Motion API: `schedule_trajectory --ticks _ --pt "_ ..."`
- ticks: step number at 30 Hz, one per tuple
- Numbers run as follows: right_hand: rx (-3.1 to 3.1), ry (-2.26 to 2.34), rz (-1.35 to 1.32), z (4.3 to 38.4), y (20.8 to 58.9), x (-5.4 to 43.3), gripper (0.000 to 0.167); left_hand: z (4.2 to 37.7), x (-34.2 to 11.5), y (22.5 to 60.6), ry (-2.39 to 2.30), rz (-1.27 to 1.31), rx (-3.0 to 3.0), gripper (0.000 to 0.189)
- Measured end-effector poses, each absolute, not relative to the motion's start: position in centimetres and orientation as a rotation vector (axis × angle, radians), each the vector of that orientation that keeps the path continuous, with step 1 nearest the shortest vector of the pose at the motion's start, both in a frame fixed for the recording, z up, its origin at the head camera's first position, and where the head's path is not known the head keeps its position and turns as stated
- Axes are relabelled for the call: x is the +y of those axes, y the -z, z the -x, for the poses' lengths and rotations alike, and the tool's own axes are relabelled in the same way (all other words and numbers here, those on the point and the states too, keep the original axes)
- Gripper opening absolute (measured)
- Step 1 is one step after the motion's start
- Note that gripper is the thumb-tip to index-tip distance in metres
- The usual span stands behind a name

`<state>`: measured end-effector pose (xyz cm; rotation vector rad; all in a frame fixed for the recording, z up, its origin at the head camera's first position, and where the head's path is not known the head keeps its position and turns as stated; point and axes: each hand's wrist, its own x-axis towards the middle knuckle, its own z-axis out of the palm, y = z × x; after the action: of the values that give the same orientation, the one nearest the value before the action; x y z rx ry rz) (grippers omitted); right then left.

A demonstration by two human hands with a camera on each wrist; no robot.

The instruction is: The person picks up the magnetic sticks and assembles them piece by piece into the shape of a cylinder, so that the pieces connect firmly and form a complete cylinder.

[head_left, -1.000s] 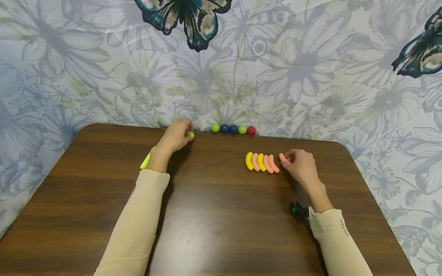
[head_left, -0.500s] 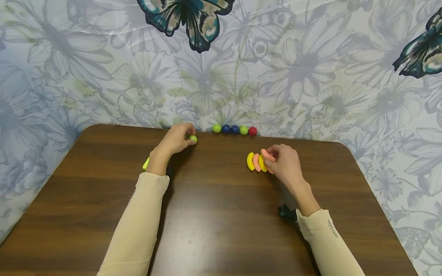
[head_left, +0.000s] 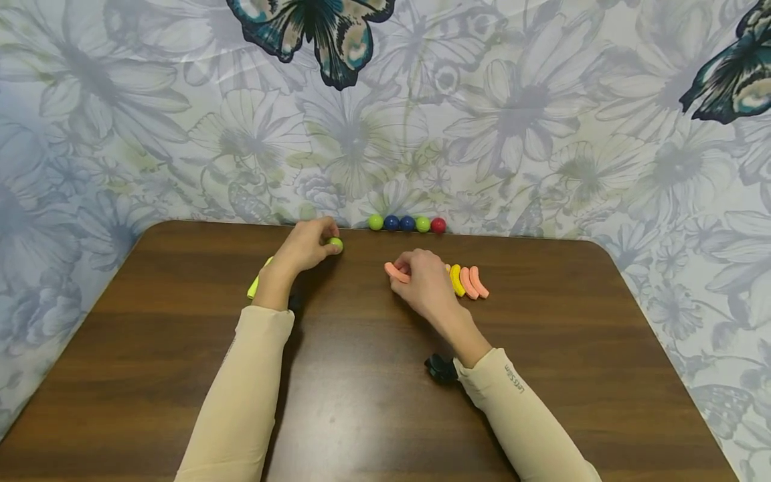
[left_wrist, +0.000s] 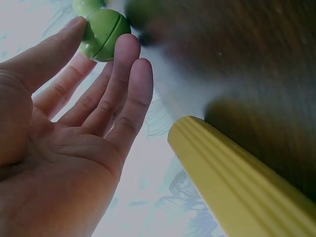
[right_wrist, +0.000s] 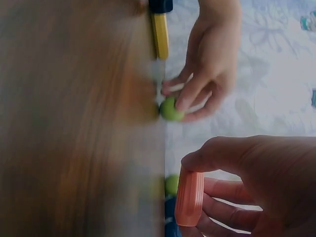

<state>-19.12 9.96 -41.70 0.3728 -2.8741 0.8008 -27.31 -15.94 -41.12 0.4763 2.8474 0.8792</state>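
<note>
**Right hand (head_left: pixel 424 284) moves leftward with a pink piece (head_left: pixel 396 273)**

Compared with half a second ago, the right hand has travelled from above the row of curved pieces to the row's left end. Its thumb and fingers pinch the pink piece, which points out to the left of the hand, toward the middle of the table (head_left: pixel 349 361); contact with the wood cannot be told.

Visible part of the row: one yellow piece (head_left: pixel 458 280), then two pink ones (head_left: pixel 474 282) side by side, plus a sliver of pink at the hand's edge. The hand covers the left end.

Left hand (head_left: pixel 307 244): almost unchanged in position, near the far table edge. Thumb and fingers pinch a green ball (head_left: pixel 335 244). A yellow ridged object (left_wrist: pixel 237 173) is beside this hand; its support is unclear.

Five balls line the far edge, left to right: green (head_left: pixel 376 222), blue (head_left: pixel 391 223), blue (head_left: pixel 407 224), green (head_left: pixel 423 225), red (head_left: pixel 438 225). Behind: floral backdrop (head_left: pixel 530 114).
</note>
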Motion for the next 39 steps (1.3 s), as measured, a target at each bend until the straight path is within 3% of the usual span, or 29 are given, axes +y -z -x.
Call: schedule_trajectory --ticks 10,23,39 --pt "-2.926 -0.840 -0.543 18.4 42.9 5.9 0.012 27.2 -15.7 41.5 -0.931 -0.464 2.864 0.023" --pt "-2.910 -0.874 -0.504 18.1 43.9 6.5 0.021 26.1 -14.2 41.6 -1.041 -0.427 2.763 0.026" --pt "-2.897 -0.899 -0.508 17.9 44.1 6.0 0.019 24.7 -13.4 40.9 -1.044 -0.472 2.610 0.024"
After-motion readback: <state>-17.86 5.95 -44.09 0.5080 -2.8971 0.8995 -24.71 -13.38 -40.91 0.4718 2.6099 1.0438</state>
